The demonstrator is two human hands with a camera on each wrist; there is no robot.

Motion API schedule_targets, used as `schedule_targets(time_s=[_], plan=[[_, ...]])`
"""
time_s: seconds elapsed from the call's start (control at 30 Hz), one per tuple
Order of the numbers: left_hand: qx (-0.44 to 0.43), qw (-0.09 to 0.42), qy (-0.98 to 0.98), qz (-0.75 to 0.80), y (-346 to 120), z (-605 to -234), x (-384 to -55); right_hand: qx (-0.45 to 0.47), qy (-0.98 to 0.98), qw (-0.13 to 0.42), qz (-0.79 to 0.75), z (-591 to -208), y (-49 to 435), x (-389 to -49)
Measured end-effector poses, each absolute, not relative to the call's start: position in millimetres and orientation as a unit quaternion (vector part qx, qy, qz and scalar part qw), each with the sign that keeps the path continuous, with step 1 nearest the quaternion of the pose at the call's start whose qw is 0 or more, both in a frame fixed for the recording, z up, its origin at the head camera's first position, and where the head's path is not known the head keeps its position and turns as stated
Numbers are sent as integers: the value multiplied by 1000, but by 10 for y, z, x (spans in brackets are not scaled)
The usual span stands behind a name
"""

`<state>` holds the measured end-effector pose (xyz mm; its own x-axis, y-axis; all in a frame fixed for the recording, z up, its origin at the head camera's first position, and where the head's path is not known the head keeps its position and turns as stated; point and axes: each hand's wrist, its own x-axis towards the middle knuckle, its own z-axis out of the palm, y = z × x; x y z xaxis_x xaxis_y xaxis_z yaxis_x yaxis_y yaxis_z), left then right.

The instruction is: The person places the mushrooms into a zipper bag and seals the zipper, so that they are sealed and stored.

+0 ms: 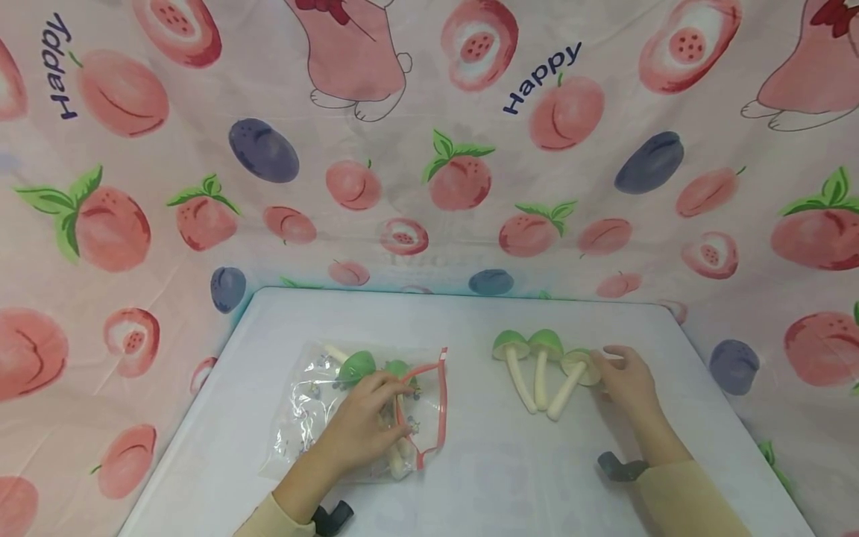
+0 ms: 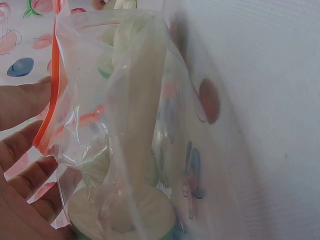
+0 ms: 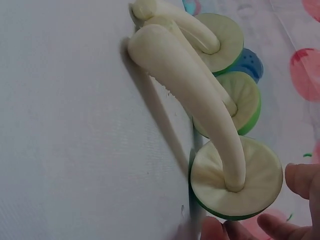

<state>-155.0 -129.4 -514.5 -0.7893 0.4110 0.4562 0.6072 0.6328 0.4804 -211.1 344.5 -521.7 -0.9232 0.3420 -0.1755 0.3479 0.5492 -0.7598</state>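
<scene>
On the white surface (image 1: 496, 492), three green-capped mushrooms (image 1: 540, 373) lie beside the right hand (image 1: 627, 384).

Right of centre, their pale stems point toward the person, the rightmost mushroom (image 1: 568, 388) slanting across; the right hand's grip is parted around its cap rim, though whether fingertips touch it I cannot tell. To the left, the left hand's (image 1: 365, 421) grip is closed on the red edge (image 1: 442, 403) of a clear bag (image 1: 302, 418), which holds more mushrooms (image 1: 357, 367) with green caps. Beige sleeves (image 1: 691, 500) cover the forearms; behind hangs pink cloth (image 1: 396, 138) printed with peaches.
</scene>
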Motion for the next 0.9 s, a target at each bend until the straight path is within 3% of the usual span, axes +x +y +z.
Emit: schedule_targets(time_s=[0.33,0.9], plan=[[-277,137,-895,-322,-1291,-5143,-1542,177,872,38,-454,-5283,3509,-2131],[-277,137,-895,-322,-1282,-5136,-1544,155,860,40,-485,-5249,3471,-2078]])
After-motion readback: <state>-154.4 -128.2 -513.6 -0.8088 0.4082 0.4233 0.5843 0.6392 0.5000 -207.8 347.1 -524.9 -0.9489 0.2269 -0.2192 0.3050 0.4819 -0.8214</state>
